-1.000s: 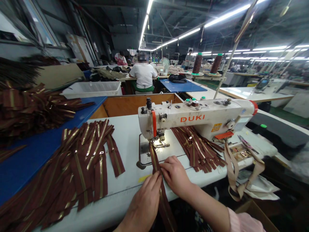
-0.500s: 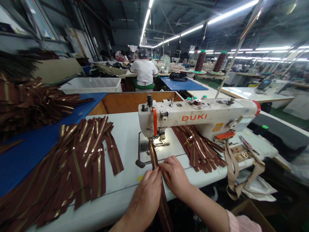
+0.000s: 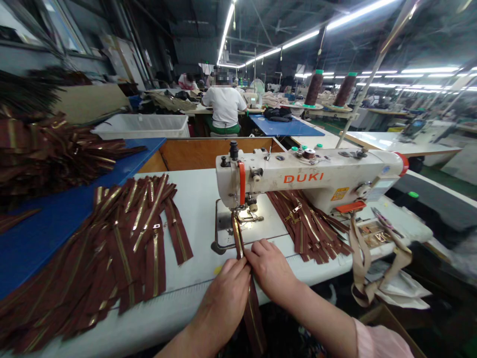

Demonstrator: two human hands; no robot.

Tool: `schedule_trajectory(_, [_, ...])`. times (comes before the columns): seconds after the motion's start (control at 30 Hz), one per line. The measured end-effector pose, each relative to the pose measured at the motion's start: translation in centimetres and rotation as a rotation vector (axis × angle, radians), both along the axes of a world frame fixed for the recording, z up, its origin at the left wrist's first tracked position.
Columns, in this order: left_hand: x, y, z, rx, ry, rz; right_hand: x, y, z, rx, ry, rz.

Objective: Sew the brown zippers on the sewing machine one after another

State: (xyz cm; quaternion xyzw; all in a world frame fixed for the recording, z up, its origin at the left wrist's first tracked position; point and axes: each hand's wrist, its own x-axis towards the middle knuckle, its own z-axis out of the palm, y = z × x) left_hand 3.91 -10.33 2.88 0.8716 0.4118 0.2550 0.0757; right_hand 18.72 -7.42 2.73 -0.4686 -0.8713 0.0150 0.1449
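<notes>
Two hands in view: left hand (image 3: 223,306) and right hand (image 3: 270,271), fingers closed on a brown brass-tooth zipper (image 3: 237,238), its upper end at the presser foot (image 3: 246,215) of the DUKI sewing machine (image 3: 303,178). I see a left pile (image 3: 126,248) and right pile (image 3: 305,228) of zippers on the white surface (image 3: 194,199).

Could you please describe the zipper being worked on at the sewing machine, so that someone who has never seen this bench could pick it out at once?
Start at the white DUKI sewing machine. Below its needle, a brown zipper with gold-coloured teeth runs down over the front edge of the white table. Unlike the zipper piles lying beside it, it alone is held, between the left hand and right hand.
</notes>
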Motion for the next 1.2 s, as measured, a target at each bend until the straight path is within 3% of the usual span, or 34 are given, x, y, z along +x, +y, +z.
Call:
schedule_trajectory(0.17, [-1.4,1.5,0.2,0.111,-0.063,0.021,-0.1,-0.1,0.6,0.024,-0.074,0.041])
schedule_trajectory(0.43, [-2.7,5.1,-0.3,0.105,0.146,-0.079,0.0,0.1,0.6,0.049,-0.102,0.06])
schedule_trajectory(0.63, [-2.9,4.8,-0.6,0.103,0.086,-0.089,1.3,0.3,0.6,-0.005,0.02,0.032])
schedule_trajectory(0.77, [-2.8,4.8,-0.8,0.097,0.056,-0.084,1.5,0.4,0.7,-0.01,0.069,0.09])
schedule_trajectory(1.2, [-3.1,5.0,-1.0,0.094,0.064,-0.092,1.3,0.7,0.3,0.044,0.005,0.148])
